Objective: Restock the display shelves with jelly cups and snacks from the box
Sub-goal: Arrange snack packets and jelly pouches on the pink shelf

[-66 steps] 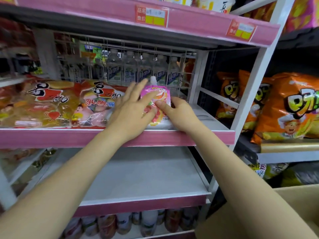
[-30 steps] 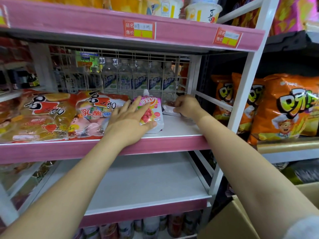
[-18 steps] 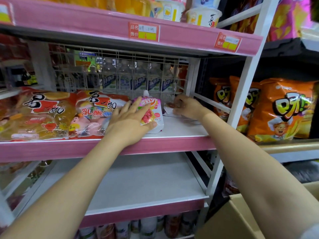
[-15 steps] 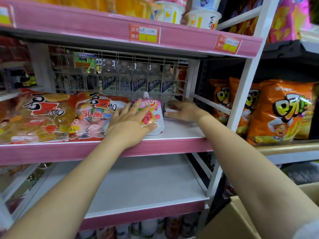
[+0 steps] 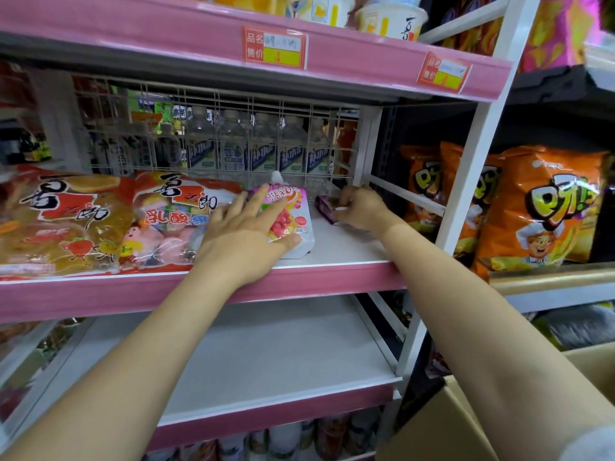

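Note:
A pink jelly pouch [image 5: 293,207] with a white cap leans upright on the pink-edged middle shelf [image 5: 332,277]. My left hand [image 5: 246,234] rests flat against its front, fingers straight, thumb under its lower edge. To its right my right hand [image 5: 359,207] curls its fingers round a purple pouch [image 5: 324,206] lying near the shelf's back right corner. Two big red jelly bags [image 5: 100,221] fill the shelf's left part. The cardboard box [image 5: 442,424] shows at the lower right.
A wire grid [image 5: 233,141] backs the shelf, with water bottles behind it. Jelly cups [image 5: 389,18] stand on the top shelf. Orange snack bags [image 5: 539,207] fill the rack to the right. The white shelf below [image 5: 266,354] is bare; bottles stand under it.
My right hand left the pink pouch, went to the back right corner and took hold of the purple pouch. My left hand stayed on the pink pouch.

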### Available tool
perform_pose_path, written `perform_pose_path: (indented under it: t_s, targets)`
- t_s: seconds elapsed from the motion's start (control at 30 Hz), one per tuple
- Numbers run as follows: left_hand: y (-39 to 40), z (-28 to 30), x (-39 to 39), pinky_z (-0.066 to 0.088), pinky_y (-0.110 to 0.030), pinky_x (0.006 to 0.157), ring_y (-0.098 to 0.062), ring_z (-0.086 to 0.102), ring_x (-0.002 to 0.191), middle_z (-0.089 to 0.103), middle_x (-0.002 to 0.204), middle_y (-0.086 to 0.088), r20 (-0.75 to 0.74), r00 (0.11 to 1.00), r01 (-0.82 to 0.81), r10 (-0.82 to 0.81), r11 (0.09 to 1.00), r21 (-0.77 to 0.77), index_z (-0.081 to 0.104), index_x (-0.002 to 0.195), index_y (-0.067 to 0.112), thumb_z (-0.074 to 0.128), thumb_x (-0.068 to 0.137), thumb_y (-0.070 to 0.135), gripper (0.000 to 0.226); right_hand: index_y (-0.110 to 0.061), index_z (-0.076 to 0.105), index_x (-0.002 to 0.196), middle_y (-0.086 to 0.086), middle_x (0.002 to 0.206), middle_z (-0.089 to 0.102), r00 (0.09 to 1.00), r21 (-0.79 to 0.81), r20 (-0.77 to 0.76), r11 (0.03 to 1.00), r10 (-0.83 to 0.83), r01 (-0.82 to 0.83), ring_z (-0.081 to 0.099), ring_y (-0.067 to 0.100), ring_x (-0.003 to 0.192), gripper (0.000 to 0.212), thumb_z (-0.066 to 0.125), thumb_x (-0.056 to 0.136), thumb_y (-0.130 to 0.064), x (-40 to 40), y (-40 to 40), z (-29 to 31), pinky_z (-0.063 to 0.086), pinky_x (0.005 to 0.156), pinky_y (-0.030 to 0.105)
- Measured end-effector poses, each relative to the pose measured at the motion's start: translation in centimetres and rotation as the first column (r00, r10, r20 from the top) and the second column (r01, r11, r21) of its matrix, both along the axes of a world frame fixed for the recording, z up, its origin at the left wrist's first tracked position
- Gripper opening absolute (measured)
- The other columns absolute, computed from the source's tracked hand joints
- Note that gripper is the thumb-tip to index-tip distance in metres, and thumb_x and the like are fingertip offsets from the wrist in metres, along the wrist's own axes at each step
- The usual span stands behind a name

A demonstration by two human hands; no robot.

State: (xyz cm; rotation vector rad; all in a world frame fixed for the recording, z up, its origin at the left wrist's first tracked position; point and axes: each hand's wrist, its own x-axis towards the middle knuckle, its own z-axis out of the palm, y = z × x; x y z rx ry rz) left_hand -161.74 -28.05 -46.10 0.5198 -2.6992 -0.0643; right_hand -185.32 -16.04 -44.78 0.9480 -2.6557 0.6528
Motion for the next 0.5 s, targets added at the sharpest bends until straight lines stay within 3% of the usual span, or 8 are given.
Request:
perform_pose_path:
  t_s: [0.1, 0.17, 0.23, 0.3, 0.37, 0.43, 0.5]
  targets:
    - [-0.2, 0.0, -0.1, 0.001, -0.042, 0.121, -0.016, -0.006, 0.153, -0.014, 0.166, 0.012, -0.008, 1.0, 0.002, -0.002, 1.0, 0.002, 0.002, 0.156, 0.047, 0.028, 0.094, 0.074, 0.073, -0.015, 0.055, 0.075, 0.004, 0.09, 0.061, 1.0, -0.072, 0.006, 0.997, 0.002, -0.001, 0.056, 0.025, 0.091, 0.021, 0.072, 0.085, -0.021, 0.5, 0.1, 0.3, 0.042, 0.072, 0.028]
    - [-0.2, 0.0, -0.1, 0.001, -0.043, 0.121, -0.017, -0.006, 0.153, -0.013, 0.166, 0.012, -0.007, 1.0, 0.008, -0.008, 1.0, 0.009, 0.003, 0.156, 0.047, 0.029, 0.093, 0.075, 0.073, -0.017, 0.046, 0.064, 0.005, 0.078, 0.056, 1.0, -0.138, -0.006, 0.99, -0.008, 0.007, 0.055, 0.022, 0.077, 0.031, 0.065, 0.087, -0.008, 0.9, 0.3, 0.5, 0.038, 0.06, 0.024]
    - [-0.2, 0.0, -0.1, 0.001, -0.044, 0.121, -0.017, -0.005, 0.154, -0.012, 0.166, 0.012, -0.001, 1.0, 0.009, -0.009, 1.0, 0.004, 0.004, 0.156, 0.046, 0.029, 0.093, 0.075, 0.074, -0.019, 0.039, 0.063, 0.001, 0.069, 0.048, 0.999, -0.289, 0.015, 0.957, -0.035, 0.038, 0.047, 0.015, 0.063, 0.039, 0.059, 0.09, 0.001, 1.4, 0.9, 1.2, 0.035, 0.052, 0.014]
    - [-0.2, 0.0, -0.1, 0.002, -0.043, 0.121, -0.018, -0.004, 0.154, -0.012, 0.166, 0.011, -0.002, 1.0, 0.005, -0.005, 1.0, 0.0, 0.004, 0.156, 0.046, 0.029, 0.094, 0.074, 0.073, -0.011, 0.046, 0.066, 0.001, 0.068, 0.046, 1.0, -0.336, -0.008, 0.942, -0.027, 0.022, 0.044, 0.013, 0.061, 0.029, 0.059, 0.09, 0.001, 1.8, 1.6, 2.5, 0.03, 0.044, 0.007]
    - [-0.1, 0.0, 0.0, 0.003, -0.042, 0.12, -0.018, -0.004, 0.154, -0.011, 0.166, 0.01, -0.004, 1.0, 0.013, -0.013, 1.0, -0.005, 0.004, 0.156, 0.046, 0.029, 0.095, 0.073, 0.072, -0.007, 0.056, 0.079, 0.001, 0.071, 0.051, 1.0, -0.261, -0.004, 0.965, 0.01, -0.01, 0.048, 0.016, 0.064, 0.016, 0.066, 0.09, -0.012, 2.1, 2.0, 3.3, 0.034, 0.047, 0.014]
    - [0.0, 0.0, 0.2, 0.002, -0.042, 0.12, -0.018, -0.003, 0.154, -0.011, 0.166, 0.01, -0.008, 1.0, 0.019, -0.019, 1.0, -0.006, 0.003, 0.156, 0.046, 0.028, 0.095, 0.072, 0.07, -0.011, 0.06, 0.088, -0.005, 0.074, 0.055, 0.997, -0.241, 0.054, 0.969, 0.062, -0.047, 0.05, 0.009, 0.065, 0.022, 0.075, 0.086, -0.027, 2.6, 1.9, 2.9, 0.035, 0.052, 0.019]
    - [0.1, 0.1, 0.3, 0.002, -0.041, 0.12, -0.017, -0.003, 0.154, -0.011, 0.167, 0.01, -0.007, 1.0, 0.024, -0.025, 1.0, -0.004, 0.003, 0.156, 0.046, 0.028, 0.096, 0.072, 0.07, -0.013, 0.064, 0.105, -0.008, 0.092, 0.062, 0.976, -0.222, 0.127, 0.964, 0.176, -0.145, 0.057, 0.008, 0.082, 0.032, 0.079, 0.083, -0.032, 3.0, 1.5, 2.2, 0.043, 0.067, 0.018]
